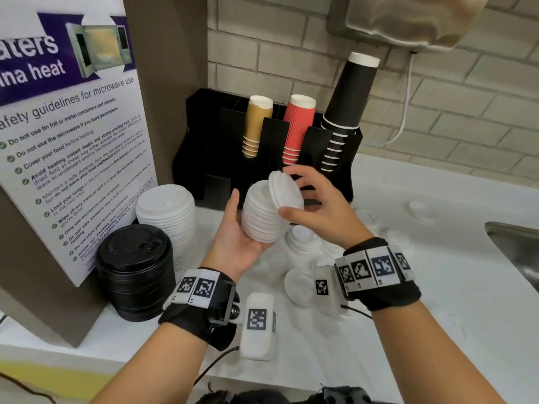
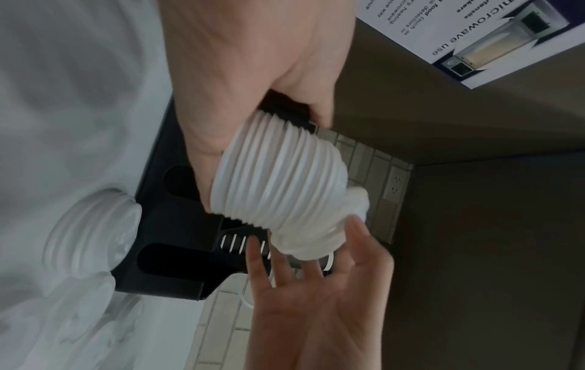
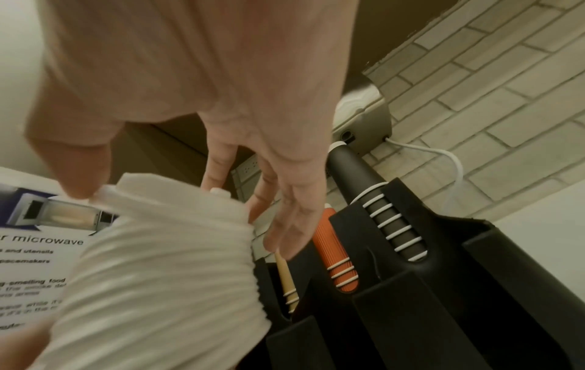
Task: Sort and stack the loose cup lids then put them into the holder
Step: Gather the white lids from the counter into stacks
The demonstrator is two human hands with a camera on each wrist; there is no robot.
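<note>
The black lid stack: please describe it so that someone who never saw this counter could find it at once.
Start at the microwave safety poster leaning on the left. At its foot, on the white counter, stand two lid stacks side by side. The black lid stack is the nearer one, in front and left of the tall white lid stack, and it is the only dark stack of lids in view.

Office pantry: microwave safety poster (image 1: 67, 135), cup holder (image 1: 221, 141), sink (image 1: 516, 246).

White counter (image 1: 408, 287): black holder (image 1: 204, 158), lid stacks (image 1: 167, 217), loose lids (image 1: 299, 284).
</note>
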